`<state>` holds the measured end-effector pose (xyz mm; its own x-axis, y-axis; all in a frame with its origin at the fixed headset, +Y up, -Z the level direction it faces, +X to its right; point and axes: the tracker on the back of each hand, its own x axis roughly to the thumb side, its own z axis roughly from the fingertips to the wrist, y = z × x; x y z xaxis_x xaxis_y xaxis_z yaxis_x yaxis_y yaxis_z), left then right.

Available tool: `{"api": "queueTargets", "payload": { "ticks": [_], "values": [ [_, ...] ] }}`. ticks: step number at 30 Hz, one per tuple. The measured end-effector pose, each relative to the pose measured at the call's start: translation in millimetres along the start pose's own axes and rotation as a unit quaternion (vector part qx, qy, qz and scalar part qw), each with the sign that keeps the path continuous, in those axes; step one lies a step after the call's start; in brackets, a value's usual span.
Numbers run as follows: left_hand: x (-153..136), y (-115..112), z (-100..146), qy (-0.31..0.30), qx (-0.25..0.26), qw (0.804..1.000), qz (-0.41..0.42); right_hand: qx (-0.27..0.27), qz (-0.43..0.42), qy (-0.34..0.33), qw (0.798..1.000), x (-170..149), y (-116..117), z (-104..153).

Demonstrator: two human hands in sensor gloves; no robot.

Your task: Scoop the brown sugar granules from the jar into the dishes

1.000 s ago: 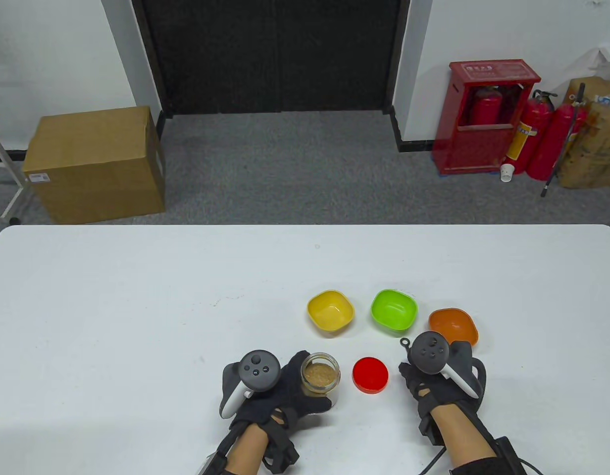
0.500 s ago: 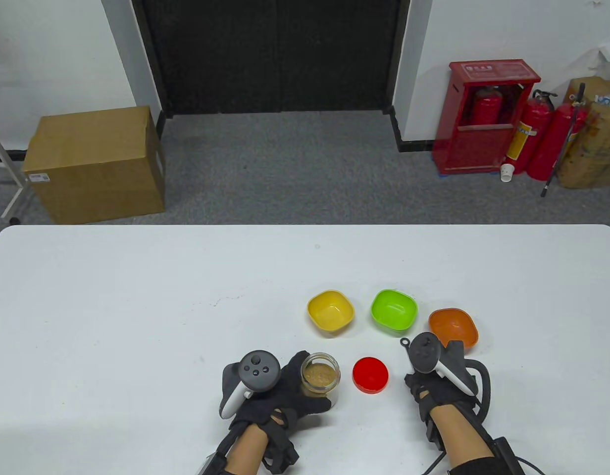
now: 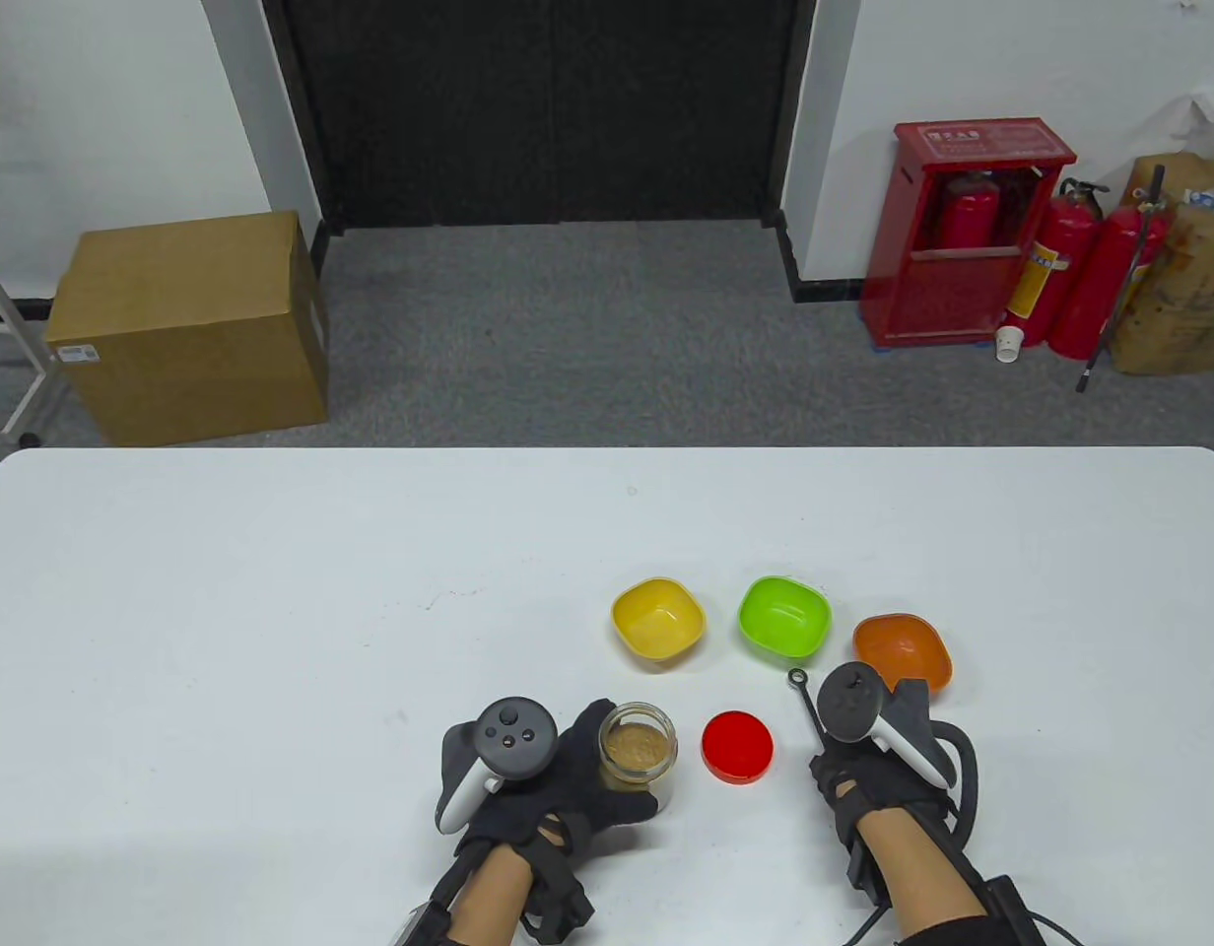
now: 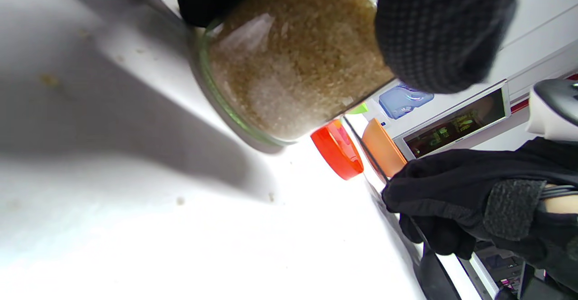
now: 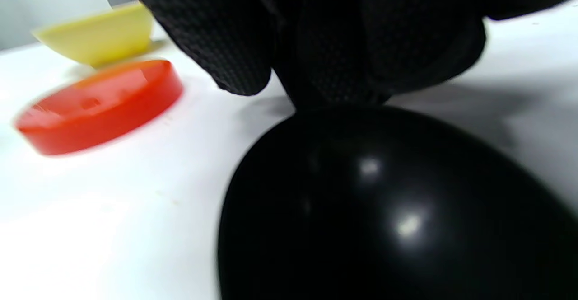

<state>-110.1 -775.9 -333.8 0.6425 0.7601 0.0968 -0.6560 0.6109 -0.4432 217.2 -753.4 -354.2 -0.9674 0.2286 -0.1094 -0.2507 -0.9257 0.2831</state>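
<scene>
Grey carpet and a dark double door lie behind our white table, with one cardboard box on the floor at the left and one red extinguisher cabinet at the right, two loose extinguishers standing beside it.

On the table we count three dishes in a row: one yellow dish, one green dish and one orange dish, each apart from its neighbour. One red lid lies flat nearer to us, between our two hands.

We have one glass jar of brown sugar granules, standing upright and uncapped on the table just left of the lid. Our left hand grips it, fingers and thumb curled round the glass; the left wrist view shows the sugar filling the jar nearly to the top, with a fingertip pressed to its wall.

Our right hand sits just right of the lid, near the orange dish, fingers curled round the thin handle of one black spoon. The handle's ringed end points away from us toward the green dish. In the right wrist view the spoon's glossy black bowl fills the lower frame, just below our curled fingers.
</scene>
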Motion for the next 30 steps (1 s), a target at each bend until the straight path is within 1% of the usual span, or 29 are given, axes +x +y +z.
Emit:
{"api": "queueTargets", "payload": {
  "ticks": [3, 4, 8, 13, 15, 18, 21, 24, 30],
  "values": [
    [0, 2, 0, 0.001, -0.007, 1.000, 0.010, -0.031, -0.035, -0.040, 0.998, 8, -11, 7],
    [-1, 3, 1, 0.002, -0.013, 1.000, 0.016, -0.050, -0.046, -0.052, 0.996, 13, -16, 11],
    [-3, 9, 3, -0.002, -0.026, 0.999, 0.048, -0.091, -0.068, -0.105, 0.988, 33, -31, 26],
    [-3, 24, 10, -0.016, -0.021, 0.996, 0.087, -0.120, -0.080, -0.167, 0.975, 60, -45, 44],
    [-2, 32, 14, -0.024, -0.007, 0.994, 0.105, -0.127, -0.084, -0.189, 0.970, 71, -49, 50],
    [5, 49, 22, -0.038, 0.029, 0.992, 0.113, -0.125, -0.094, -0.216, 0.964, 87, -57, 60],
    [17, 62, 30, -0.042, 0.076, 0.991, 0.101, -0.104, -0.096, -0.237, 0.961, 100, -62, 66],
    [33, 74, 36, -0.059, 0.107, 0.989, 0.087, -0.112, -0.103, -0.254, 0.955, 113, -66, 72],
    [55, 89, 37, -0.075, 0.129, 0.985, 0.087, -0.126, -0.113, -0.289, 0.942, 133, -67, 81]
  ]
}}
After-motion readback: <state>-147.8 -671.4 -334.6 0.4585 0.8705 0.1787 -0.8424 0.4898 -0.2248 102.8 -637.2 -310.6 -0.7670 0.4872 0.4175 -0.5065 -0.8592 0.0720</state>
